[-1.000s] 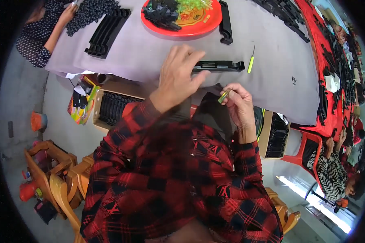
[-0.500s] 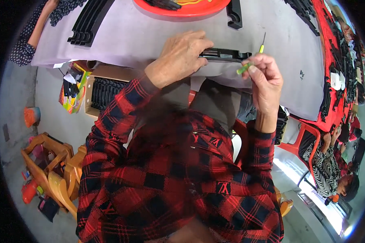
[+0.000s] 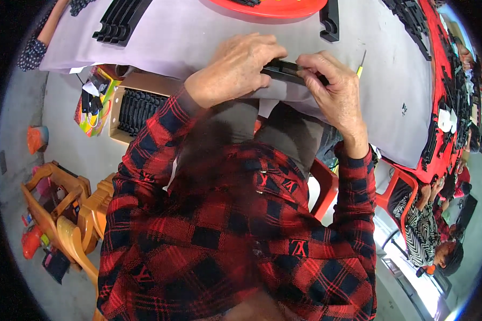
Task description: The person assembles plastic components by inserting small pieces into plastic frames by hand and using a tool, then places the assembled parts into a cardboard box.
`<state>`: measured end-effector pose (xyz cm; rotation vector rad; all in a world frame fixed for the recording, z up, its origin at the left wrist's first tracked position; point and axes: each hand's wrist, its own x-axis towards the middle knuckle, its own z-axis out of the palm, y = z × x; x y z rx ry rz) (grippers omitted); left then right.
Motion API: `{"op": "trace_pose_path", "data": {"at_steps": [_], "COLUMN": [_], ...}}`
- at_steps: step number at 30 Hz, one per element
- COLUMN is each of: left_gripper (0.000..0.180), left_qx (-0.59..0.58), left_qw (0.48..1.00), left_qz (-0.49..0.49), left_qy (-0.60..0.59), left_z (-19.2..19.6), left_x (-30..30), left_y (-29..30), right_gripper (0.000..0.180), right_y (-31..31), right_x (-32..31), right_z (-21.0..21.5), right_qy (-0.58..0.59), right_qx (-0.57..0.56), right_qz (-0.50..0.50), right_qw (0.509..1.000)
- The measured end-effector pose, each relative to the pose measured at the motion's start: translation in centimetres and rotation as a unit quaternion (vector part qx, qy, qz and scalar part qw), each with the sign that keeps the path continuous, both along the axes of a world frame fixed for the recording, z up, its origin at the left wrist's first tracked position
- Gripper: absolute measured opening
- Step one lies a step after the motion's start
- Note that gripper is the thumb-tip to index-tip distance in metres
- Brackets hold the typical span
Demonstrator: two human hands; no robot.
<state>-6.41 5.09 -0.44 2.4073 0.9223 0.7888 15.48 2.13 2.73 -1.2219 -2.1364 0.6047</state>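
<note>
A narrow black plastic part (image 3: 281, 70) lies along the near edge of the grey-covered table. My left hand (image 3: 238, 67) is closed on its left end, fingertips and thumb curled round it. At the right end, my right hand (image 3: 334, 88) pinches down with thumb and forefinger; the small green piece seen there earlier is hidden. Just beyond my right knuckles, a thin screwdriver (image 3: 360, 69) with a yellow-green handle shows in part and appears to lie on the cloth.
A red plate (image 3: 284, 12) holding dark pieces sits at the far edge, beside a black moulded part (image 3: 330, 24). More ribbed black parts (image 3: 120, 21) lie far left. A carton (image 3: 118, 115) of black parts stands below left. Co-workers sit at a red table (image 3: 439, 160) on the right.
My right hand has come left and down from above the cloth, bringing a small green piece to the black part's right end. My left hand keeps its hold. The view has shifted slightly.
</note>
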Motion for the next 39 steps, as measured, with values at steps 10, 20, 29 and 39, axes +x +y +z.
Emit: {"op": "trace_pose_path", "data": {"at_steps": [10, 20, 29, 39], "left_gripper": [0.036, 0.037, 0.035, 0.035], "left_qx": [-0.036, -0.045, -0.042, -0.050], "left_qw": [0.999, 0.998, 0.997, 0.996], "left_qz": [0.008, -0.002, -0.012, -0.032], "left_qy": [-0.021, -0.042, -0.069, -0.060], "left_z": [-0.7, -1.0, -1.4, -1.3], "left_x": [0.1, -0.2, -0.1, -0.4], "left_y": [0.1, 0.4, 0.4, 0.7], "right_gripper": [0.025, 0.023, 0.064, 0.063], "right_y": [0.1, 0.2, 0.5, 3.7], "right_x": [-0.5, -0.2, 2.0, 2.2], "right_z": [0.4, 1.0, 1.3, 3.1], "right_qy": [-0.139, -0.261, -0.354, -0.405], "right_qx": [0.084, 0.154, 0.183, 0.154], "right_qz": [0.052, 0.091, 0.160, 0.287], "right_qw": [0.985, 0.949, 0.903, 0.854]}}
